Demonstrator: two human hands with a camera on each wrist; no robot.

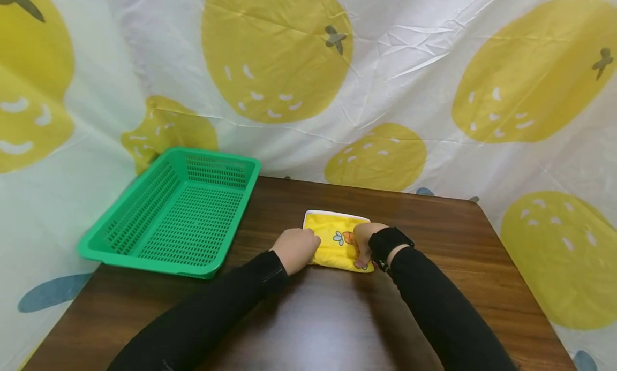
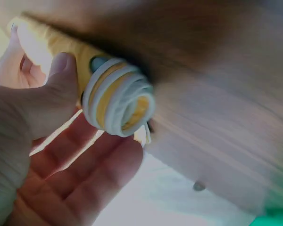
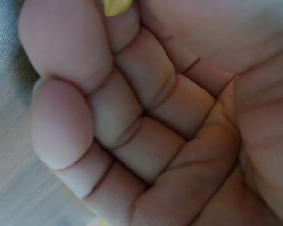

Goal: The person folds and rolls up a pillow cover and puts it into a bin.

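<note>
A yellow cloth (image 1: 332, 242) with white edging and a carrot print lies on the table in a small folded bundle. My left hand (image 1: 296, 249) grips its left side. Seen from the left wrist, the thumb (image 2: 61, 70) presses on the cloth, whose near end is a roll of several white-edged layers (image 2: 118, 99). At the cloth's right side, my right hand (image 1: 366, 243) holds it with curled fingers. Those fingers (image 3: 132, 103) fill the right wrist view, where only a sliver of yellow cloth (image 3: 117, 5) shows; most of that grip is hidden.
A green plastic basket (image 1: 236, 221) with slotted walls stands on the left of the brown wooden table (image 1: 434, 285). Behind the table hangs a white sheet (image 1: 385, 55) printed with yellow fruit. A black watch (image 1: 388, 245) sits on the right wrist.
</note>
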